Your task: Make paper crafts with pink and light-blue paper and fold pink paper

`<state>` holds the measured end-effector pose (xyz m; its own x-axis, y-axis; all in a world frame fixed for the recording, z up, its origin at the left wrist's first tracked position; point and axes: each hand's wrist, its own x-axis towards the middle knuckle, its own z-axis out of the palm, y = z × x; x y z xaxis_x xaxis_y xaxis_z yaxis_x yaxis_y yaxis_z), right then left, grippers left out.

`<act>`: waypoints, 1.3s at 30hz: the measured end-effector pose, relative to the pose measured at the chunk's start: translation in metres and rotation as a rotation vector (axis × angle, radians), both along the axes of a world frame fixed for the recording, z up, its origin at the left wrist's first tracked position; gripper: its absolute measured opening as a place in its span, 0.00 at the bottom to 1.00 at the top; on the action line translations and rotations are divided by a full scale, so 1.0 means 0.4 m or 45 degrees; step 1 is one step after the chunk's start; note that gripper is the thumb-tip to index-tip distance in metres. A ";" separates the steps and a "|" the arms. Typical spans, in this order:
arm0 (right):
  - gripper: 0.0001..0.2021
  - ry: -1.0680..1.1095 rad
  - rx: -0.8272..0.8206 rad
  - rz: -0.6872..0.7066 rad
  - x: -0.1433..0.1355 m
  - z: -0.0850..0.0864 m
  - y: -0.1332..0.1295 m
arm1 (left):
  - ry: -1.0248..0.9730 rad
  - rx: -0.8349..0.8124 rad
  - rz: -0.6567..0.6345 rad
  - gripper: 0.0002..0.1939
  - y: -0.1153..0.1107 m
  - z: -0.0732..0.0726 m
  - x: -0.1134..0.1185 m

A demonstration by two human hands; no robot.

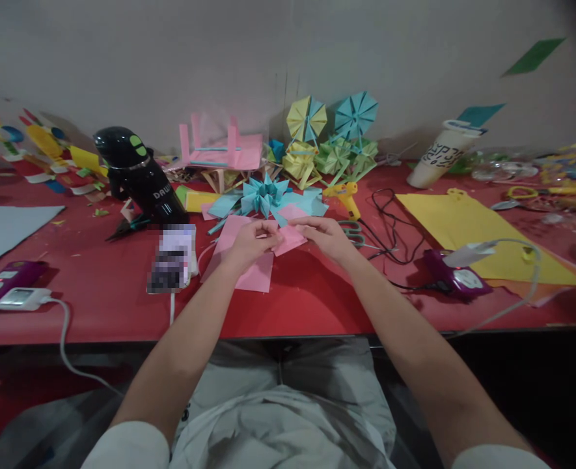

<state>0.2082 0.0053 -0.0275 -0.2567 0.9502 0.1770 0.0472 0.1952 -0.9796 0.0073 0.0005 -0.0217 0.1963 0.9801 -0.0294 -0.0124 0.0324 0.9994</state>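
Note:
A small folded piece of pink paper (289, 240) is held between both hands over the red table, near its front. My left hand (257, 241) pinches its left edge, and my right hand (323, 234) has its fingers closed on the right edge. Larger pink paper (258, 273) lies flat under and beside my left hand. Just beyond the hands is a blue folded-paper star (265, 195), with loose blue pieces around it.
On the red table (312, 306), a black bottle (144, 182) and phone (173, 260) stand left. A yellow glue gun (345, 197), scissors (352, 232), black cable, yellow sheets (483, 238), purple power socket (458, 277) and paper cup (441, 155) are right. Paper models (307, 120) line the back.

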 end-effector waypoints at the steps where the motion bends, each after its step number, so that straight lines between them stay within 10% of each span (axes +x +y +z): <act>1: 0.19 -0.053 0.075 -0.004 0.000 -0.002 0.002 | 0.011 0.016 0.007 0.18 -0.001 -0.001 0.001; 9: 0.25 0.002 0.095 -0.036 -0.012 -0.012 0.004 | 0.063 0.131 -0.224 0.12 -0.006 0.007 0.004; 39: 0.18 -0.463 0.477 0.028 -0.003 0.020 -0.022 | 0.424 0.652 0.040 0.03 0.004 -0.001 -0.019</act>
<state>0.2069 -0.0036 -0.0197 -0.3841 0.8324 0.3995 0.3631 0.5341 -0.7635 -0.0004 0.0020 -0.0220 0.2285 0.8911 0.3922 0.3101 -0.4485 0.8383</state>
